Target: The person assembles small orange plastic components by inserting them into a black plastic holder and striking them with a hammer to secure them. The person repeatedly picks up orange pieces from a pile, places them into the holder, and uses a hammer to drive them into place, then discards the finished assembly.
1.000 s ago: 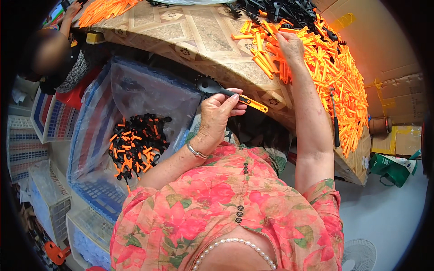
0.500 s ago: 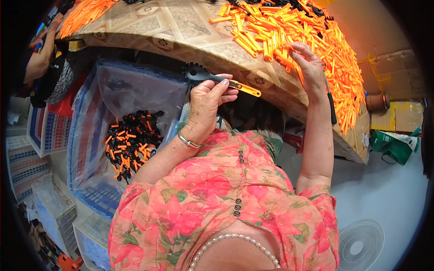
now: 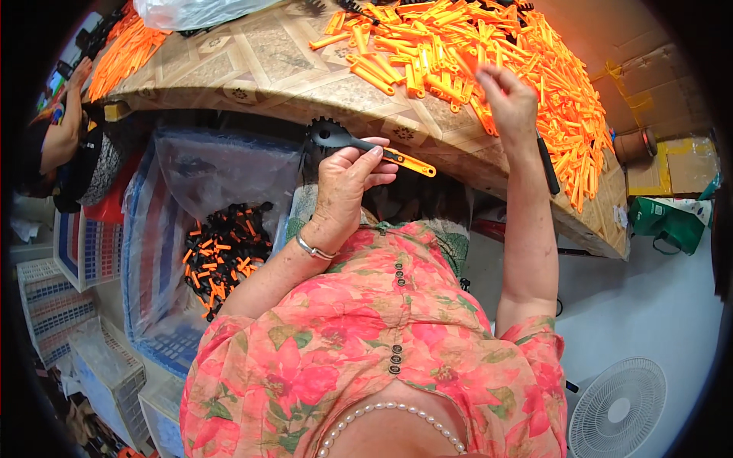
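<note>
My left hand [image 3: 345, 179] is closed on a black slotted spoon with a toothed rim [image 3: 330, 136]. An orange handle piece [image 3: 416, 162] is fitted along its black shaft and sticks out past my fingers. My right hand [image 3: 508, 103] is raised over the heap of orange handle pieces [image 3: 450, 46], thumb and fingers drawn together. What they pinch, if anything, does not show. A black bar-like grip [image 3: 547, 166] shows beside my right wrist; I cannot tell whether that hand holds it.
A plastic-lined blue crate [image 3: 164, 336] below left holds black-and-orange utensils [image 3: 221, 259]. Along the table [image 3: 267, 65] lie more orange pieces [image 3: 130, 57] and a clear plastic bag [image 3: 198, 9]. A co-worker's arm [image 3: 65, 137] reaches in far left. A fan [image 3: 618, 410] stands lower right.
The whole view has shifted a little. My right hand's fingers have drawn closer together over the heap. My left hand keeps the same hold on the slotted spoon.
</note>
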A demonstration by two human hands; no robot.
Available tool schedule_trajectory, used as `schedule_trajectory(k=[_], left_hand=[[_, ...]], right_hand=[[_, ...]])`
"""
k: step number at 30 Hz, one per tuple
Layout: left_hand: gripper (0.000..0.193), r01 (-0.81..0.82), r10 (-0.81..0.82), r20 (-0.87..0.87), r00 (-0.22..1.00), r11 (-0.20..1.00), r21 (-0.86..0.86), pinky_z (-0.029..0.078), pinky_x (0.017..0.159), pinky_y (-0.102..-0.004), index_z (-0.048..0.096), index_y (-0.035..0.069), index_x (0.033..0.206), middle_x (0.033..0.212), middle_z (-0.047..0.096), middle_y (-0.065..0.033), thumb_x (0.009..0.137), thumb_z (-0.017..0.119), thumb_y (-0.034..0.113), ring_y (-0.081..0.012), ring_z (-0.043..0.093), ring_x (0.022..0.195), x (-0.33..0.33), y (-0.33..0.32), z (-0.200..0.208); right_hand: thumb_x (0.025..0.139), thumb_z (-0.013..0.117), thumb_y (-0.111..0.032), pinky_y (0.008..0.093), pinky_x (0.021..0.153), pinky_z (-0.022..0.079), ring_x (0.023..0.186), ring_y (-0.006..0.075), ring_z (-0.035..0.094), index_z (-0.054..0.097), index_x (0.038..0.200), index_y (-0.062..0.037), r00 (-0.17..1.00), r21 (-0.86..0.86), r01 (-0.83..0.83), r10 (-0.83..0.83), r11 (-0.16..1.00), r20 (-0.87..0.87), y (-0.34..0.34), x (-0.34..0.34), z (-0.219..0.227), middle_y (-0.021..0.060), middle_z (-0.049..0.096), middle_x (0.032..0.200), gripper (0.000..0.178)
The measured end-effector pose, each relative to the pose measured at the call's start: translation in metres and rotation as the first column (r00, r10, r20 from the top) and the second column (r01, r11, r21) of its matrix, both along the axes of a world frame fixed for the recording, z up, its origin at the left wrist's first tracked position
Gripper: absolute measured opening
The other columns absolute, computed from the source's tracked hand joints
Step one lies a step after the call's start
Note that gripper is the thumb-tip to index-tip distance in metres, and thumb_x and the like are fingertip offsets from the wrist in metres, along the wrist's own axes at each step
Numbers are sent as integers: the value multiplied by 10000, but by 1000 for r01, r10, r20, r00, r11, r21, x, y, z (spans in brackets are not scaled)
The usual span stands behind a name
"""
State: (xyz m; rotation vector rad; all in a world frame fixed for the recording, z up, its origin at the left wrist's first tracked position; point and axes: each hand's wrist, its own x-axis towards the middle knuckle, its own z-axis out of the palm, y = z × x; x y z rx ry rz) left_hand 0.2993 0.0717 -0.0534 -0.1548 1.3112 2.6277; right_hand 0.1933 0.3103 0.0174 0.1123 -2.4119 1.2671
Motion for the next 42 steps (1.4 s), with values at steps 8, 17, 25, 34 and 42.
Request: schedule_trajectory(k=[8,17,25,34,42], left_hand=[[249,-30,30,12,999,1000,-5,584,746,-270,617,-35,1160,990,673,-90,965,585,117,-144,683,842,-1,-9,-2],[243,-42,42,23,999,999,9,580,748,-266,625,-28,1154,1000,671,-90,968,578,122,-142,681,842,0,-16,-6],[237,-8,7,18,1000,1000,10,579,750,-267,627,-30,1149,1023,674,-97,973,568,116,-149,682,849,2,-9,-9],[244,-38,37,22,999,999,15,581,756,-268,621,-29,1158,999,677,-90,968,574,116,-151,685,876,-1,-17,-6],[243,-41,41,-1,999,998,44,578,799,-292,616,-28,1157,1065,683,-126,974,561,123,-172,678,944,-4,-13,-1]], right_hand=[[868,676,-342,406,838,521,928,301,660,755,988,-125,979,645,151,-202,749,6,-6,-49,-2,120,706,996,261],[853,689,-242,402,835,499,903,279,644,754,903,-107,965,468,238,-153,851,-211,27,-40,-27,86,711,924,158],[856,686,-366,443,886,447,1021,254,584,718,1064,-137,962,710,251,-88,658,-259,-14,-40,-21,71,661,1037,311],[813,728,-373,443,910,446,1021,277,614,738,1039,-112,988,651,152,-99,743,-119,-19,-51,-27,101,696,1034,345],[840,690,-251,434,731,527,813,306,685,734,919,-112,952,504,256,-126,825,-277,0,-42,-20,108,715,835,166]])
